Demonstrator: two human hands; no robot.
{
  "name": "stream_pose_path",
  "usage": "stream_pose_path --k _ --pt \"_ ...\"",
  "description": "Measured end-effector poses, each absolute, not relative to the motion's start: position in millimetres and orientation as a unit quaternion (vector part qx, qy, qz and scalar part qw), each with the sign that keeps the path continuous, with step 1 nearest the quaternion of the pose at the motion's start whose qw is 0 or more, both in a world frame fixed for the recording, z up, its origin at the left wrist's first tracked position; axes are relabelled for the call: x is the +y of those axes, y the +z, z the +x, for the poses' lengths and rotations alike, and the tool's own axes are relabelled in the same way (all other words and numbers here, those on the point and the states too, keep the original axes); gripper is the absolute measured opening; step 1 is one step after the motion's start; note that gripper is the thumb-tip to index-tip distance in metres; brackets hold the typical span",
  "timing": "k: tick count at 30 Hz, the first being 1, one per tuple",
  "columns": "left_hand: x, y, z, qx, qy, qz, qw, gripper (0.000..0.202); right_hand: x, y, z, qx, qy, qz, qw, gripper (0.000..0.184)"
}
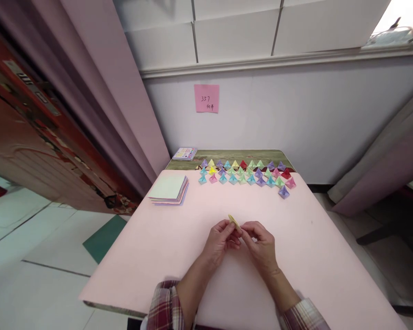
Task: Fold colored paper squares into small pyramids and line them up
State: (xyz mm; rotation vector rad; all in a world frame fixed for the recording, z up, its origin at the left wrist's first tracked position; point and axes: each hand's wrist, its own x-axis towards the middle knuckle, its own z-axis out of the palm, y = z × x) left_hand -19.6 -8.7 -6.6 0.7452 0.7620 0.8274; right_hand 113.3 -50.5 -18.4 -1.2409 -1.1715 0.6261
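Yellow folded paper point(231, 219) is pinched by the left hand point(217, 241) and the right hand point(262, 247), perhaps so that its shape, partly hidden, stays firm

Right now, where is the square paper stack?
In the head view, the square paper stack lies back left on the pink tabletop, left of the folded paper pieces.

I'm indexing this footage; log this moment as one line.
Left hand: holding folded yellow paper piece | Right hand: touching its lower end | Beyond: rows of multicoloured pointed folded-paper shapes
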Motion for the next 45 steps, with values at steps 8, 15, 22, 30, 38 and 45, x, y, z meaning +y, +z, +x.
stream_pose_path --k 8,15,22,30,38,45 --pt "-6.8 5.3 -33.4 0.325 0.318 0.408 0.792 0.03 -47.2 -20.8 117.9 -0.381 0.522 -0.468 0.603 0.026" --pt "-8.2 9.3 -36.7 0.32 0.286 0.423 0.798 0.033 -46.8 -19.3 120.3 -0.349 0.615 -0.443 0.551 0.04" --pt "-6.3 11.0 -44.4 0.326 0.265 0.424 0.802 0.034 -48.4 -16.9 131.1 -0.33 0.641 -0.451 0.525 0.037" --pt "-0.7 -8.9 -36.6 0.353 0.351 0.447 0.743 0.038 -44.9 -26.3 123.1 -0.343 0.59 -0.486 0.546 0.039" --pt "0.1 -18.5 -34.0 0.392 0.389 0.43 0.715 0.047 -41.5 -34.5 117.2 -0.352 0.54 -0.521 0.56 0.048" --pt "1.9 -13.0 -35.4 0.415 0.413 0.469 0.661 0.037 -42.3 -33.9 119.8 -0.369 0.578 -0.523 0.506 0.038"
